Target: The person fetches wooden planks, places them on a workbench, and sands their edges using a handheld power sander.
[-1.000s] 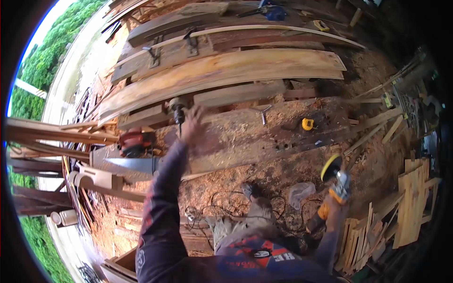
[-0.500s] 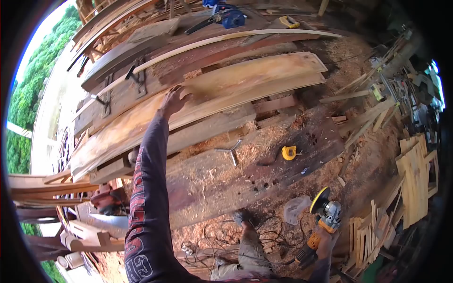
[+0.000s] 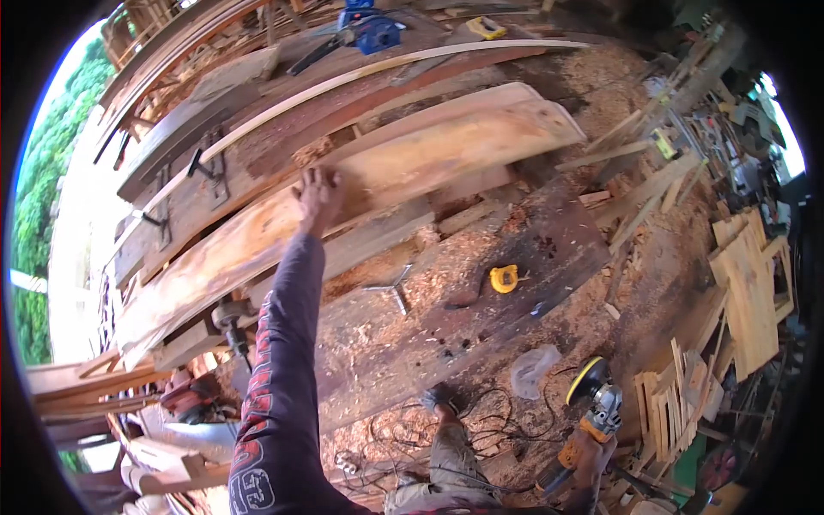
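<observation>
- Bench [image 3: 549, 249]: dark, reddish-brown slab, strewn with shavings, lying between the person's body and the planks.
- Front plank [image 3: 463, 154]: broad, pale, streaked; lies slantwise across the view over rough timbers, under the left hand, running out well past the fingers on both sides.
- Rear plank [image 3: 493, 97]: pale, directly behind the front plank and partly hidden by it.
- Narrow strip [image 3: 412, 57]: long, bowed, beyond both planks and apart from the fingers.
- Sander [image 3: 601, 408]: grey and yellow, disc pad raised toward the bench; held off to the right, well apart from the planks.
- Left hand [image 3: 318, 197]: laid over the front plank, fingers bent at its far edge; cannot tell whether they grip or merely press.
- Right hand [image 3: 590, 448]: fingers wrapped around the sander's body, just behind its grey head.
- Plastic bag [image 3: 534, 371]: clear, near the sander's disc.
- Three-armed wrench [image 3: 397, 290]: metal, on the bench.
- Tape measure [image 3: 504, 279]: yellow, on the bench, right of the wrench.
</observation>
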### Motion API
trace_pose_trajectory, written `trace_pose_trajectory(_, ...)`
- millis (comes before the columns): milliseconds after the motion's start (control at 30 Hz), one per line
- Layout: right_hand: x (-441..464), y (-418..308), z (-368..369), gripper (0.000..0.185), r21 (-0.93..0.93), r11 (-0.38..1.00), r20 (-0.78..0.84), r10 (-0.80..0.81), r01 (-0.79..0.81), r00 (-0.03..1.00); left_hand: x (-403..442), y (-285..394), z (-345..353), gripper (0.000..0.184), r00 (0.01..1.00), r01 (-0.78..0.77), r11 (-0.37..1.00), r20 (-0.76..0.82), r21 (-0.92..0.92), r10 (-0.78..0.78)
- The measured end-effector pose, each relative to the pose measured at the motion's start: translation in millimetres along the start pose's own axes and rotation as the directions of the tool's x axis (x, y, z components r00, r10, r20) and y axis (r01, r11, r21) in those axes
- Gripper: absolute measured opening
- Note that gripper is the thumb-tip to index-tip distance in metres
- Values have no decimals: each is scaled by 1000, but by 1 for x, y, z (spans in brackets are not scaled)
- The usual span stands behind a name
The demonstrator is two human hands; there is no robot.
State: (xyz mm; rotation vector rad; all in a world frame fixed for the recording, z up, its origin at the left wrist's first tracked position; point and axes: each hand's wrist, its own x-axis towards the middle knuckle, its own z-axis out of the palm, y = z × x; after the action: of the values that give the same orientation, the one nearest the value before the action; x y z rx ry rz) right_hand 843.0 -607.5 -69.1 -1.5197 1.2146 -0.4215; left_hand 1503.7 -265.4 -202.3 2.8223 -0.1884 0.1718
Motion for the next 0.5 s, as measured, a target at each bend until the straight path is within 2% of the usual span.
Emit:
trace_pose_trajectory(33, 2, 10, -5, 32, -19, 1000, -6, -1, 1, 1000, -6, 2, -12, 75, 983, 40, 999, 180, 24, -43)
trace_pose_trajectory(67, 0, 5, 2, 32, -20, 1000, 14, 3, -3, 1000, -17, -11, -15, 75, 982, 53, 998, 177, 38, -59)
trace_pose_trajectory(133, -4, -10, 21, 35, 38, 997, -83, -59, 62, 995, -54, -31, -8, 95, 957, -291, 951, -10, -108, 291)
trace_pose_trajectory(167, -4, -10, 22, 34, 29, 997, -68, -73, 76, 995, -80, -37, -27, 95, 957, -288, 952, -17, -107, 288)
trace_pose_trajectory(200, -2, -8, 19, 34, 35, 996, -58, -78, 80, 995, -110, -47, -63, 100, 935, -340, 940, 118, 19, 336)
trace_pose_trajectory(267, 8, -2, 14, 32, 11, 995, 15, -95, 95, 995, -134, -99, -102, 105, 923, -342, 924, 243, 170, 297)
trace_pose_trajectory(300, 6, -13, 16, 28, 107, 994, 79, -11, 3, 997, -142, -141, -106, 106, 941, -292, 915, 256, 280, 222)
trace_pose_trajectory(333, 12, -16, 18, 28, 87, 996, 112, -12, 2, 994, -153, -186, -104, 107, 955, -235, 894, 263, 383, 138)
trace_pose_trajectory(367, 17, -18, 23, 28, 70, 998, 143, -19, 9, 990, -153, -233, -93, 104, 982, -173, 915, 139, 366, 130)
trace_pose_trajectory(400, 21, -22, 28, 28, 56, 998, 165, -26, 17, 986, -156, -245, -109, 96, 984, -171, 909, 119, 380, 135)
trace_pose_trajectory(467, 27, -25, 42, 28, 39, 999, 212, -37, 29, 977, -154, -222, -147, 91, 954, -212, 896, 280, 390, 104)
trace_pose_trajectory(500, 29, -25, 49, 28, 38, 999, 229, -42, 34, 972, -147, -220, -143, 90, 953, -190, 885, 298, 426, 61)
